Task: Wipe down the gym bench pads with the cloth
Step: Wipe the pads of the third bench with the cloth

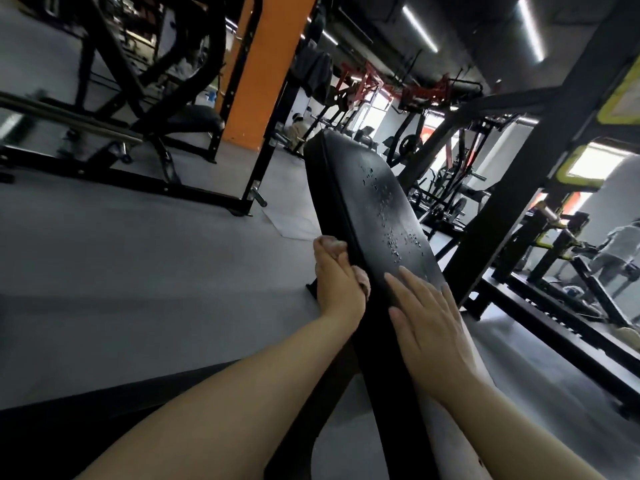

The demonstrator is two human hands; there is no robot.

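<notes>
**Cloth at the side edge of a wet bench pad**

The long black vinyl bench pad (374,209) runs away from the camera, tilted across the view, with beads of water (391,216) scattered over its top face beyond the fingertips of both hands. The left hand (337,278) presses against the pad's left side edge, its fingers curled round a crumpled pale pinkish cloth (362,279); bits of the cloth show past the knuckles and under the thumb, touching the pad's side. The right hand (427,322) lies flat on the pad's top face, fingers straight and slightly spread, holding nothing; the droplets start just ahead of its fingertips. No writing or brand mark can be read on the pad or the cloth.

Left of the cloth-holding fingers spreads grey rubber flooring (138,271), with a black steel rack (258,133) and an orange pillar (258,64) further off. Right of the flat fingers stands a black upright (540,150) with yellow-framed panels (620,95) whose lettering is too blurred to read.
</notes>
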